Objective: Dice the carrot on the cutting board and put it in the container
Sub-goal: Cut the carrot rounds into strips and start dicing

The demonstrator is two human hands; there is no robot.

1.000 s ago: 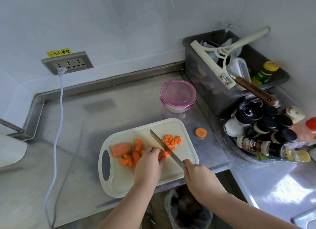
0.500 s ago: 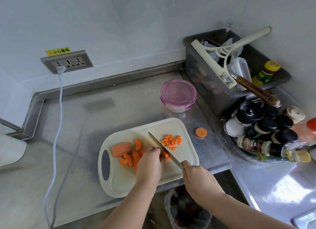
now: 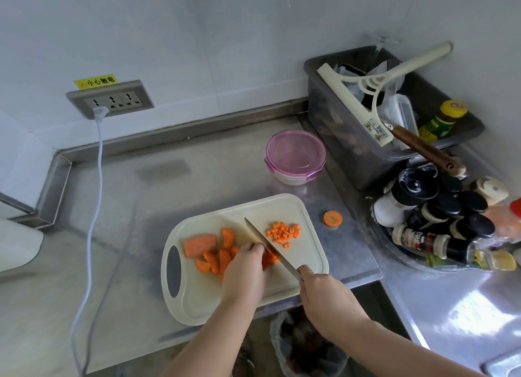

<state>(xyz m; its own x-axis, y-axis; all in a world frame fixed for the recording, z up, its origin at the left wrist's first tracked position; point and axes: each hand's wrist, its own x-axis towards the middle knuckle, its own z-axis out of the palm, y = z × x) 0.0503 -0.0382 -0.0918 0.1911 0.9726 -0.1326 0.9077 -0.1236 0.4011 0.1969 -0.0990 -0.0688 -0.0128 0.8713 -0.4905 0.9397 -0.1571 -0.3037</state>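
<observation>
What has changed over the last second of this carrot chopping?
The knife, gripped by the right hand, edged slightly left toward the left hand, which still holds down a carrot piece. Nothing was picked up or released. The diced pile, carrot chunks, lidded container and cutting board stayed put.

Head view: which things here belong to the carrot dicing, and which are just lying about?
Job: cutting board, knife, carrot chunks, diced carrot, pink-lidded container, left hand, right hand.
Lying about: squeegee, grey bin, spice bottles, wall socket, white cord.
</observation>
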